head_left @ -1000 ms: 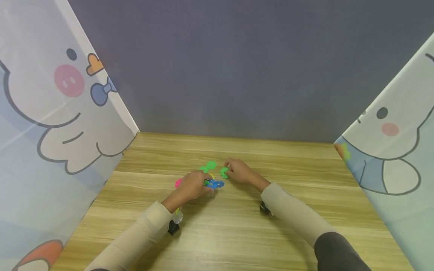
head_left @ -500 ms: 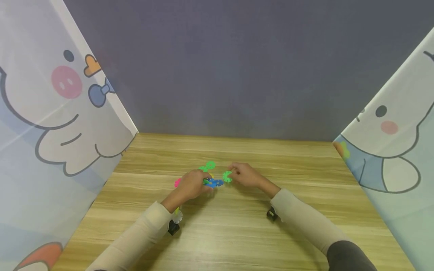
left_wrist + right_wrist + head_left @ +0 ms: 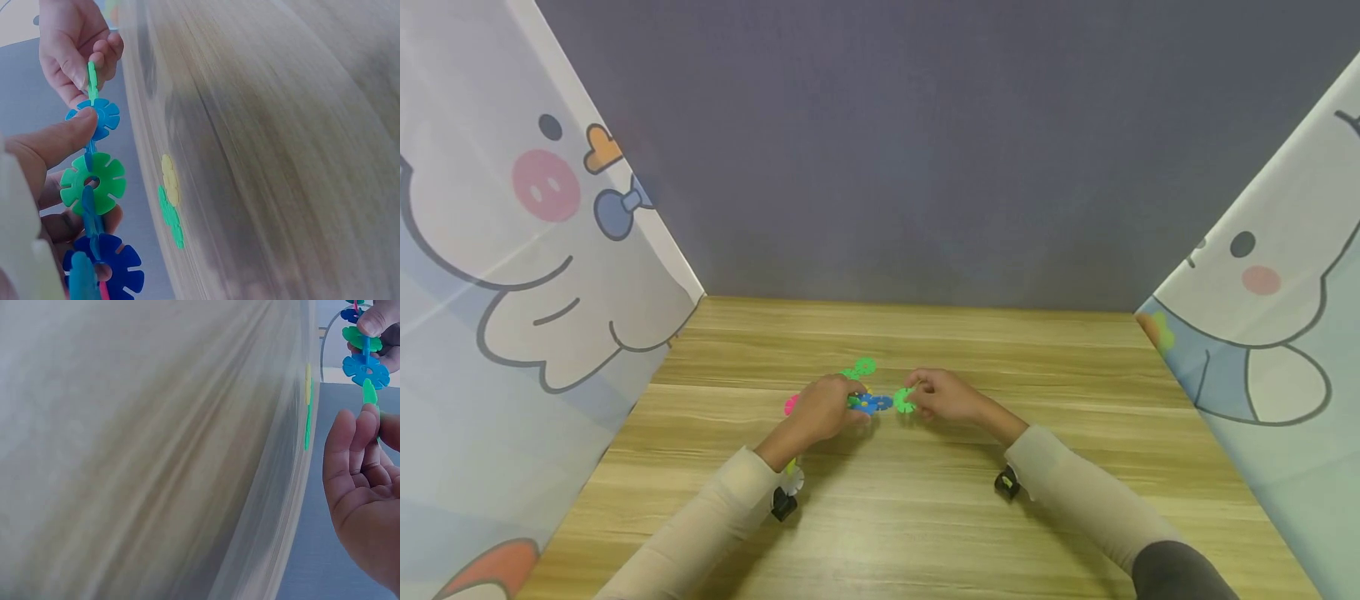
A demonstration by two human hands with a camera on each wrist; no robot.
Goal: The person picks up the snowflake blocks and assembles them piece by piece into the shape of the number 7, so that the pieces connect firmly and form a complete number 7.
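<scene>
Backdrop [image 3: 880,150] of dark grey closes off the far side, with a cartoon-printed left sheet [image 3: 482,258] and right sheet [image 3: 1262,333] flanking it. Between them lies the wood-grained surface [image 3: 895,525]. Pale sleeves [image 3: 722,504] reach in from the near side, one from the left and one from the right, each with a black wrist device [image 3: 1007,482] by the cuff. The left hand [image 3: 826,408] has a narrow grip, thumb and fingers holding a chain of slotted discs [image 3: 114,178], mostly blue and green, raised off the surface. The right hand [image 3: 946,394] pinches a single green disc [image 3: 902,402] at the chain's right end. That disc meets or overlaps the end blue disc [image 3: 356,370]; whether their slots engage cannot be told. Farther off, joined-looking green pieces [image 3: 865,366] lie on the surface, touching a yellow piece [image 3: 170,180]. Left of the left hand shows a pink disc [image 3: 791,405]; nearer, a white disc [image 3: 795,481].
</scene>
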